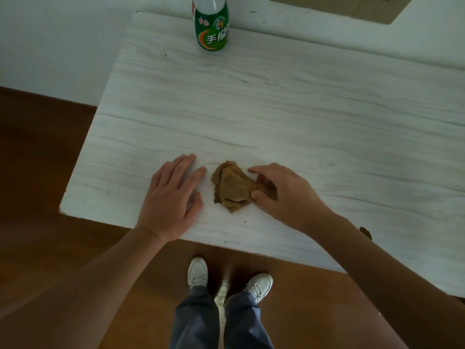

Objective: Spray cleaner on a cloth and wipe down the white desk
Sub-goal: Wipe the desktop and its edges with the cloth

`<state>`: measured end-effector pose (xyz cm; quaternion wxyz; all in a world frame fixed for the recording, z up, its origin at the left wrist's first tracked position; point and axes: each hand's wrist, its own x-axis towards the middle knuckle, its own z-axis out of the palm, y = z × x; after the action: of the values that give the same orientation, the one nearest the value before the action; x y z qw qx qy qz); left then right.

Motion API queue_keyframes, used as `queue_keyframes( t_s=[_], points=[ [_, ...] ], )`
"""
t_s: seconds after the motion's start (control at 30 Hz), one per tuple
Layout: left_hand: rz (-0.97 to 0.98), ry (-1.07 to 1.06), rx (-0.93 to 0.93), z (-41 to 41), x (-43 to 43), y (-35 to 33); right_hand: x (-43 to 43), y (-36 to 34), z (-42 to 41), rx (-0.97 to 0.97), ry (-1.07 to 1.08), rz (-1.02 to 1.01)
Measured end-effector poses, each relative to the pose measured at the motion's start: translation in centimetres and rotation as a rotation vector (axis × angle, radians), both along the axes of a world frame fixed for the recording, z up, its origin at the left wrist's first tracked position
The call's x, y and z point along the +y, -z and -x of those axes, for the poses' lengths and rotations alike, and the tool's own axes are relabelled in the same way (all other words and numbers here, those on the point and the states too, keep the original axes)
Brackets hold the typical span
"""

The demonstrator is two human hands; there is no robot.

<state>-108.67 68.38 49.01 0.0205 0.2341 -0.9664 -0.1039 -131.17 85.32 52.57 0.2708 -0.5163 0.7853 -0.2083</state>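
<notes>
We see the left grip (171, 197) lying flat on the white worktop (302, 109), fingers straight and holding nothing, with the green-labelled bottle (212, 26) standing upright well beyond its fingertips near the far edge. Just right of that grip — close to its index finger, apart from it — the crumpled brown cloth (231, 185) lies on the worktop, and our right grip (289, 195) pinches the cloth's right end between curled fingers and thumb.

A crumpled brown cloth (232, 187) lies near the front edge of the white wood-grain desk (276, 102), its right end pinched in my right hand (284, 195). The green-labelled plastic cleaner bottle (211, 28) stands upright at the desk's far edge.
</notes>
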Motion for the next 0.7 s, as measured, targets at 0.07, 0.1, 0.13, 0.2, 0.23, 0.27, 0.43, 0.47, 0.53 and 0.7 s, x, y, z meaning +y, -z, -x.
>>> queue_keyframes(
  t_s=[0.07, 0.1, 0.13, 0.2, 0.23, 0.27, 0.43, 0.47, 0.53, 0.7],
  points=[
    [-0.001, -0.002, 0.002, 0.0, 0.0, 0.0, -0.2, -0.3, -0.5, -0.045, -0.062, -0.079],
    [0.000, -0.004, 0.002, 0.0, 0.1, -0.1, -0.3, -0.4, -0.8, -0.076, -0.081, -0.098],
    [0.000, -0.005, 0.003, 0.0, 0.1, -0.1, -0.3, -0.4, -1.1, -0.105, -0.092, -0.105],
    [0.001, -0.003, 0.006, 0.0, 0.1, 0.0, -0.5, -0.5, -1.5, -0.140, -0.095, -0.100],
    [0.000, -0.001, 0.008, 0.0, 0.0, 0.0, -0.7, -0.6, -1.6, -0.148, -0.094, -0.098],
    [-0.002, 0.000, 0.010, 0.0, 0.0, 0.0, -1.0, -0.7, -1.8, -0.155, -0.091, -0.099],
    [0.002, 0.002, 0.007, 0.0, 0.1, 0.1, -1.9, -1.6, -2.1, -0.234, -0.016, -0.051],
    [0.004, 0.002, 0.009, 0.0, 0.0, 0.1, -1.9, -2.1, -1.7, -0.246, 0.036, -0.018],
    [0.002, 0.002, 0.013, 0.0, -0.1, 0.2, -2.1, -3.3, -0.5, -0.230, 0.156, 0.081],
    [-0.001, 0.003, 0.035, 0.0, -0.1, 0.3, -2.7, -5.7, 3.0, 0.136, 0.168, 0.325]
  ],
)
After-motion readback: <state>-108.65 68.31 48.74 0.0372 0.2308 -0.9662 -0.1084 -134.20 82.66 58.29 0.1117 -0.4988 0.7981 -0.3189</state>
